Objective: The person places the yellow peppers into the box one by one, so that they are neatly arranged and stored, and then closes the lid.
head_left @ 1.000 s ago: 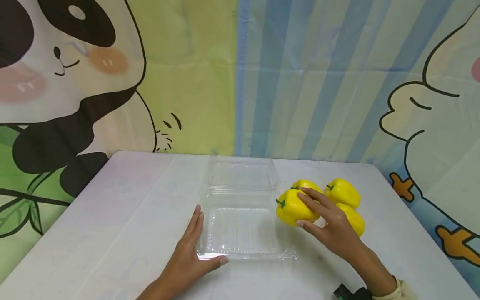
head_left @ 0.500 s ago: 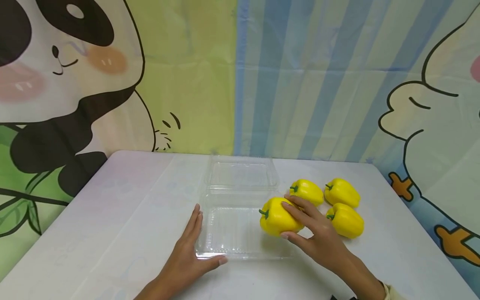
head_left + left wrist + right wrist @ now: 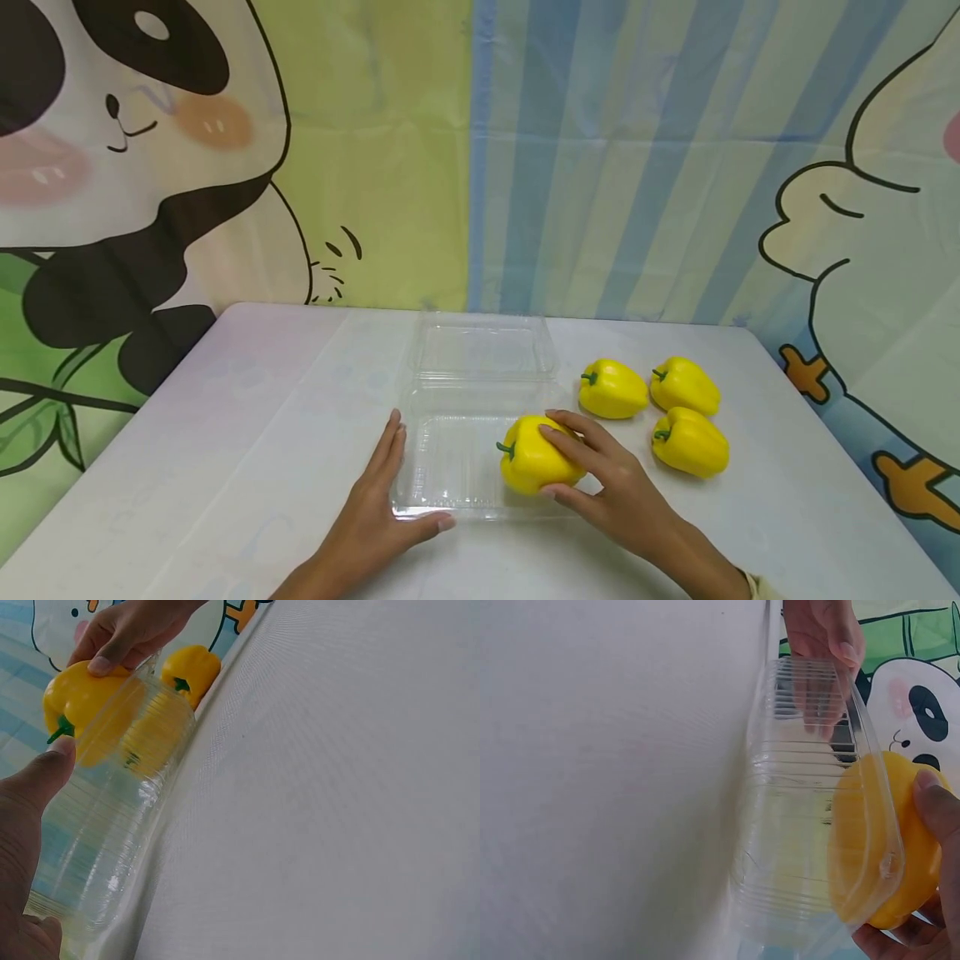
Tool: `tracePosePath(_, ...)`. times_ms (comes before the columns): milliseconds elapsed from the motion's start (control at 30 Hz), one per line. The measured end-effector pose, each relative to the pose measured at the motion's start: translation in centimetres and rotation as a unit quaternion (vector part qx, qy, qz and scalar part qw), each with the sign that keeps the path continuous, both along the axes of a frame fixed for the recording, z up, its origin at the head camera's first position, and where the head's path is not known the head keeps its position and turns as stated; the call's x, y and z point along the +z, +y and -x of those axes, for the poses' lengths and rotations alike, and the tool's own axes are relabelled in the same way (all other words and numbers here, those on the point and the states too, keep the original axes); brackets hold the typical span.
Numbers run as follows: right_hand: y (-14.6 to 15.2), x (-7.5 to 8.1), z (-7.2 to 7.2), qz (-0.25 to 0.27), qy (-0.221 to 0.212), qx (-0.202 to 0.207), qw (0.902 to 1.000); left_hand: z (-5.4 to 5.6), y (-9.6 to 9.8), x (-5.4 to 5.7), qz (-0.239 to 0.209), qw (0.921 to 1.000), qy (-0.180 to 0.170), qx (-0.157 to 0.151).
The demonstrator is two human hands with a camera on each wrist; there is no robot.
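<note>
My right hand [image 3: 607, 483] grips a yellow bell pepper [image 3: 534, 457] with thumb and fingers, its green stem pointing left. The pepper is over the right part of a clear plastic clamshell container [image 3: 450, 512], whose lid [image 3: 483, 346] lies folded back behind it. In the right wrist view the pepper [image 3: 907, 825] sits partly below the near rim, seen through the clear wall. My left hand [image 3: 367, 508] rests at the container's front left corner, fingers straight along the side and thumb by the front rim. The left wrist view shows the left thumb [image 3: 45, 776] beside the rim.
Three more yellow bell peppers lie right of the container: one at the back left [image 3: 613, 389], one at the back right [image 3: 686, 386] and one in front [image 3: 690, 442]. The white table [image 3: 225, 467] ends at a cartoon-printed backdrop [image 3: 600, 167].
My right hand has carried the pepper left and toward me, away from the other three and over the container. The left hand stays at the container's corner.
</note>
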State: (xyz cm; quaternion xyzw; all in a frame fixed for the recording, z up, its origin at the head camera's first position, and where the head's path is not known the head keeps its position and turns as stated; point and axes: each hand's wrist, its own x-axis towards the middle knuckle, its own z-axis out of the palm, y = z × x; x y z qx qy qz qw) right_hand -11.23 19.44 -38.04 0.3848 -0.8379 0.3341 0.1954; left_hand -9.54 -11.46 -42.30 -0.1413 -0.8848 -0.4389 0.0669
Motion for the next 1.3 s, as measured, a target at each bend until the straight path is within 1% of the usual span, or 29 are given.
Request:
tracePosePath(233,-0.09,-0.41,-0.15,-0.009,-0.01,0.005,0.9999,0.04,0.19,0.04,0.0,0.9999,-0.01,0.003)
tracePosePath(400,-0.05,-0.5,-0.27,-0.025,-0.026,0.0,0.9994,0.04,0.28,0.06,0.002,0.9999,-0.013,0.005)
tracePosePath(600,-0.06,-0.6,-0.2,-0.031,-0.033,-0.001,0.999,0.01,0.24,-0.03,0.005,0.9999,-0.011,0.006)
tracePosePath(867,-0.25,-0.78,0.26,-0.044,-0.026,0.005,0.9987,-0.03,0.09,-0.05,0.01,0.9999,0.0,0.002)
tracePosePath(1133,-0.33,-0.86,0.42,-0.058,-0.04,0.01,0.9975,-0.18,0.02,-0.06,0.014,0.9998,0.012,0.001)
tracePosePath(1300,-0.26,-0.9,0.47,-0.061,-0.042,0.009,0.9972,-0.13,0.09,-0.06,0.016,0.9998,0.013,0.003)
